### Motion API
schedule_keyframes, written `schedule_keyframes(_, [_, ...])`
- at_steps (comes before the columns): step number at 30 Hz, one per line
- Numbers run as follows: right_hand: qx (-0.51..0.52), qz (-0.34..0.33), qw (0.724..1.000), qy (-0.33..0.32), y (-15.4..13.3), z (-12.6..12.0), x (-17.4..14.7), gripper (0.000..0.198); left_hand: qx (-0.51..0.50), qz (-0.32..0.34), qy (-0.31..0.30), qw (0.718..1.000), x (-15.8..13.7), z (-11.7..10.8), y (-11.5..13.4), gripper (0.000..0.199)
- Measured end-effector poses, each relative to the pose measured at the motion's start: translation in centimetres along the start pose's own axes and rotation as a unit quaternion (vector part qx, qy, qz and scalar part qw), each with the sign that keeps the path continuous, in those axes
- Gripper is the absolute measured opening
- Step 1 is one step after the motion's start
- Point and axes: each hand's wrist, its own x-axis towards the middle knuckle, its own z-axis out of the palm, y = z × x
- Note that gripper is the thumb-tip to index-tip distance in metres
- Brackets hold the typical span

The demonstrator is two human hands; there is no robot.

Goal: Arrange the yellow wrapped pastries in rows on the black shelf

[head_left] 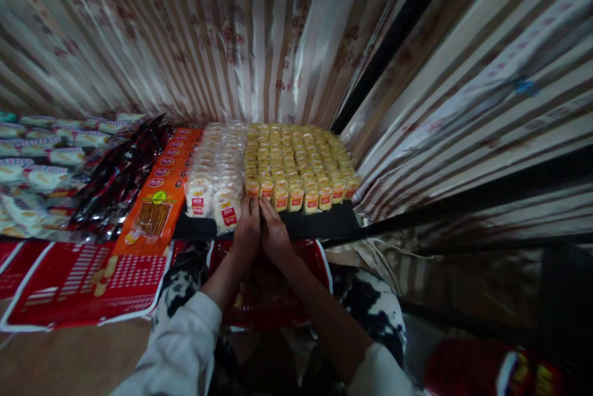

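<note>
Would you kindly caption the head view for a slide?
Left hand and right hand side by side before small yellow plastic-wrapped packs on a black shelf.

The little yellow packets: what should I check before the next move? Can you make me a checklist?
1. Yellow packets in rows on the black shelf: ok.
2. Left hand and right hand at the packets' front edge: ok.
3. A packet held firmly between the hands: cannot tell, the fingers hide it.
4. White packets beside the yellow ones: ok.
5. Orange bag fully on the shelf: not ok, its front end sticks out over the edge.
</note>
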Motion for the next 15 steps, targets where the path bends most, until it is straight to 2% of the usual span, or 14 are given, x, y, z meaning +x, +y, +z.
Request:
schedule_keyframes(4, [0.017, 0.006, 1.000, 0.007, -1.1, -0.3, -1.4, 0.046, 0.023, 0.013, 0.000, 1.000, -1.4, -1.0, 0.4, 0.041])
schedule_keyframes(9, [0.055, -0.008, 0.998, 0.003, -2.6, -0.9, -5.6, 0.036, 0.008, -0.010, -0.013, 1.000, -7.2, -2.5, 0.2, 0.035])
schedule_keyframes(11, [0.053, -0.003, 0.999, -0.004, -2.8, -1.0, -7.3, 0.032, 0.003, -0.028, -0.054, 0.998, -10.0, -2.8, -0.5, 0.035])
schedule_keyframes(13, [0.045, 0.010, 0.999, -0.022, -2.6, -0.7, -8.8, 0.031, 0.011, -0.052, -0.160, 0.986, -12.2, -2.9, -1.5, 0.035])
schedule_keyframes(15, [0.037, 0.044, 0.996, -0.065, -2.1, 0.2, -10.2, 0.032, 0.030, -0.115, -0.245, 0.962, -13.7, -2.7, -2.7, 0.034])
